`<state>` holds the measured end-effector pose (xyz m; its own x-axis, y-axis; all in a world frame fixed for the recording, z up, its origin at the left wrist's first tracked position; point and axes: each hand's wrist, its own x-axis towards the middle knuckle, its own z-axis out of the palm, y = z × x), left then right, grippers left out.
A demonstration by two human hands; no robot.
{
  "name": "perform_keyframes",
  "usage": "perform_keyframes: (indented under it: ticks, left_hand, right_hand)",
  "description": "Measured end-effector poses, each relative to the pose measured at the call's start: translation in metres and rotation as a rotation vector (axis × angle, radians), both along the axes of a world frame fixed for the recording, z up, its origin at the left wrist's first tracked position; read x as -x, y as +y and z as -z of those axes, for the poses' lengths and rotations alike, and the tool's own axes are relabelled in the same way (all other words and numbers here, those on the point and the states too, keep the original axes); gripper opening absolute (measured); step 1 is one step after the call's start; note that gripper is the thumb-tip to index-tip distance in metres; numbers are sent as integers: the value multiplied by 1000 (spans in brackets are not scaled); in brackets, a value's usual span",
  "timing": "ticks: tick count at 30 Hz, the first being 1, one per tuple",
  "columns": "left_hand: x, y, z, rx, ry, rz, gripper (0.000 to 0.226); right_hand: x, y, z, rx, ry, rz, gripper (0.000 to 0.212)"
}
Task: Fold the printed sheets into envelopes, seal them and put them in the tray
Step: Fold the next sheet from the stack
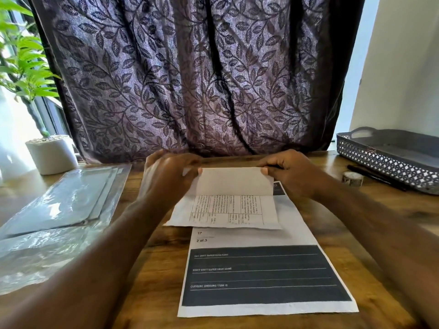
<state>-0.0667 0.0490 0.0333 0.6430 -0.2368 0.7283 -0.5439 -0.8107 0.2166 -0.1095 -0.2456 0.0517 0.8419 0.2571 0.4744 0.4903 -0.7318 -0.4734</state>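
A: Hands?
B: Both are pinching the top sheet's folded edge, left hand at one end, right hand at the other.
A: Sheet location?
B: It's lying over another printed sheet on the table; tray is sitting far right, well apart.

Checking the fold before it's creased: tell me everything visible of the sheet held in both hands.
The held sheet is white paper with a printed table. Its far part is folded toward the person, blank back showing. The left hand and right hand pinch the fold's two ends. Its near edge rests on another printed sheet with a dark panel.
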Motion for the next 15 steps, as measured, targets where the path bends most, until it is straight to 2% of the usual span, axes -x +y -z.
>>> perform_keyframes:
  ticks: [1, 4, 7, 11, 15]
  left_hand:
    - [3, -4, 0, -38, -51, -1, 24]
    - [16, -23, 0, -138, -46, 115, 34]
    - [19, -36, -4, -279, -66, 164, 26]
    - [12, -29, -12, -310, 31, 158, 24]
    - [7, 0, -15, -241, 50, 112, 24]
  right_hand:
    - [1, 5, 0, 26, -27, 3, 22]
    - [2, 21, 2, 69, -107, -16, 20]
    - [4, 28, 3, 80, -162, -52, 17]
    - [4, 22, 1, 85, -165, -48, 16]
    - [2, 4, -4, -6, -145, 8, 18]
